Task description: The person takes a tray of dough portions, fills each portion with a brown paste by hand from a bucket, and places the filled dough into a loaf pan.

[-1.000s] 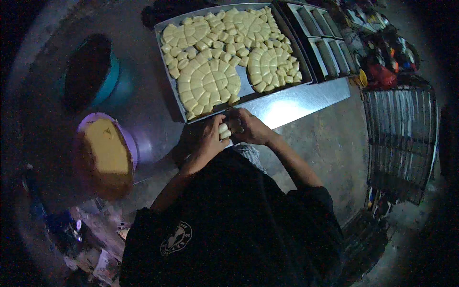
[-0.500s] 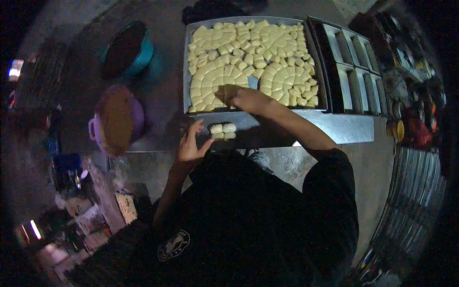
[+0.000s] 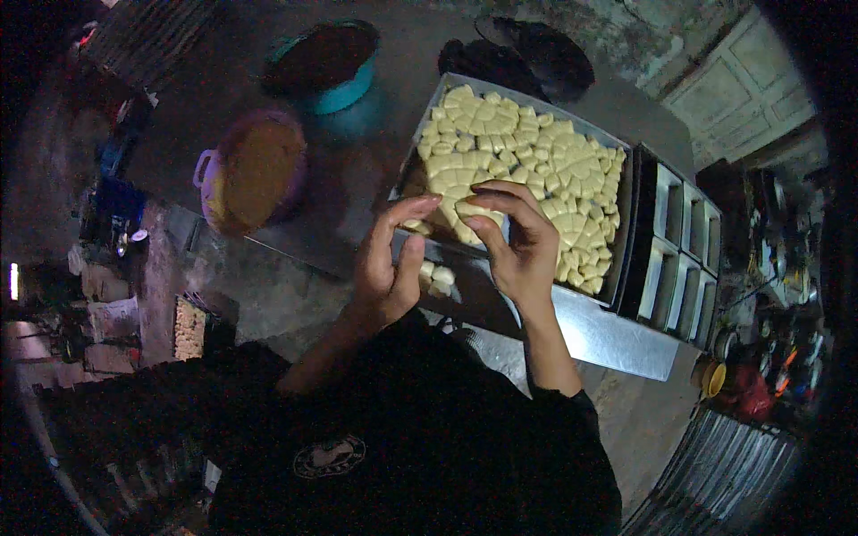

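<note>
My right hand [image 3: 525, 246] pinches a piece of pale dough [image 3: 474, 213] between thumb and fingertips, above the near left part of a large metal tray [image 3: 412, 183]. Cut dough pieces [image 3: 576, 161] fill that tray, some in round segmented slabs and others loose. Facing the right hand, my left hand [image 3: 391, 263] is open, its fingers curved and thumb apart, with nothing visible in it. Close to the left thumb, a small cluster of dough pieces [image 3: 438, 275] sits on the table in front of the tray, partly hidden by the hand.
Rectangular metal tins [image 3: 666, 214] stand in a dark frame right of the tray. A shiny metal surface [image 3: 617, 344] lies along the near edge. On the left are a purple basin [image 3: 208, 188] with brown contents and a teal tub [image 3: 344, 94]. Dark bundles [image 3: 541, 58] lie behind.
My right hand has lifted from the tray with a dough piece and come beside the left. My left hand has risen from beside the cluster. The view has turned, tilting the tray.
</note>
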Motion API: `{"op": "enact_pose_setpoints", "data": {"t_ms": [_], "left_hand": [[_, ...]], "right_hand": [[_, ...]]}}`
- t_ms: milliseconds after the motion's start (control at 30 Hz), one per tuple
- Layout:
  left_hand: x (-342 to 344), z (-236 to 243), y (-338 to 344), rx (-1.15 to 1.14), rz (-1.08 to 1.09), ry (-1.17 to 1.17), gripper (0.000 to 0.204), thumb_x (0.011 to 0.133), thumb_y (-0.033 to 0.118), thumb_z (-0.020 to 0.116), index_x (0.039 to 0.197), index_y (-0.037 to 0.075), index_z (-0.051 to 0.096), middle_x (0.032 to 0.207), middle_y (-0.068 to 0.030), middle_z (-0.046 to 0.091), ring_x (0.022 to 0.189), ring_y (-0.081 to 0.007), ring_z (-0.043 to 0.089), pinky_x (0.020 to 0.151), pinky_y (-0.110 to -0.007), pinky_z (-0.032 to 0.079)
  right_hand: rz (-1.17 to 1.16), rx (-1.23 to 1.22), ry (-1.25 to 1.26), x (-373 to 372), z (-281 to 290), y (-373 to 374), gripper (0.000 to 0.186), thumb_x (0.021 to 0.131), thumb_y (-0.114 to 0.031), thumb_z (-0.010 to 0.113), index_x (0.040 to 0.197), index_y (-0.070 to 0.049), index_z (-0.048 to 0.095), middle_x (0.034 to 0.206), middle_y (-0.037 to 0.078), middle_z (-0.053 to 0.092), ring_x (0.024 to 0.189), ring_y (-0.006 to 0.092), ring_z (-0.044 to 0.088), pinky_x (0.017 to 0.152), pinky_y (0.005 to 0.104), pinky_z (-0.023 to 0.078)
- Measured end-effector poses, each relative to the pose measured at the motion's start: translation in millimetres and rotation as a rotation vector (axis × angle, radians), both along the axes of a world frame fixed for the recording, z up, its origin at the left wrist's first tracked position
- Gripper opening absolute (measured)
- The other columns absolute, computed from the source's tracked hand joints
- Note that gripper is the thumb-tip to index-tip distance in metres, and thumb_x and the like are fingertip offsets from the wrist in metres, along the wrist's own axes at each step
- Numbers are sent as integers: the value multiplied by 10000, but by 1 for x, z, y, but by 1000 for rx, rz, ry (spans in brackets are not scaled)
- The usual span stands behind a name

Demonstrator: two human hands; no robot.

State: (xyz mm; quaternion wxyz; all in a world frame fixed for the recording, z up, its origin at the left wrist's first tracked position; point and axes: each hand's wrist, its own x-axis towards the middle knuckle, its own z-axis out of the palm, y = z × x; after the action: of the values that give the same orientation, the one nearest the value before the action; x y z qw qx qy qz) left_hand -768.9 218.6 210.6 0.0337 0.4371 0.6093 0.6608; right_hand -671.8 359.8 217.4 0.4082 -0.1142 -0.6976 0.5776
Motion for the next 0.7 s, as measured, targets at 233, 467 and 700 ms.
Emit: {"op": "enact_pose_setpoints", "data": {"t_ms": [233,467,700], "left_hand": [[-93,29,10,494,-420,644,538,933,526,566,1140,32,621,1084,-152,651,1000,-294,643,922,-423,517],[-141,-4,-3,808,-71,-307,340,906,267,687,1061,17,517,872,-141,642,818,-236,635,748,-370,557],[-250,-61,-34,306,5,-517,961,801,69,763,1473,40,77,1329,-170,406,1216,-271,479,1033,-419,416]], "right_hand": [[377,-486,-25,-69,28,-45,565,783,89,707,1303,3,503,1119,106,669,1044,170,639,949,303,481],[436,-222,-157,-179,34,-84,612,856,28,661,1399,-22,383,1311,141,565,1179,177,544,998,330,430],[660,-300,-418,-328,40,-57,561,876,-13,657,1394,-85,453,1093,137,683,944,184,651,848,307,516]]}}
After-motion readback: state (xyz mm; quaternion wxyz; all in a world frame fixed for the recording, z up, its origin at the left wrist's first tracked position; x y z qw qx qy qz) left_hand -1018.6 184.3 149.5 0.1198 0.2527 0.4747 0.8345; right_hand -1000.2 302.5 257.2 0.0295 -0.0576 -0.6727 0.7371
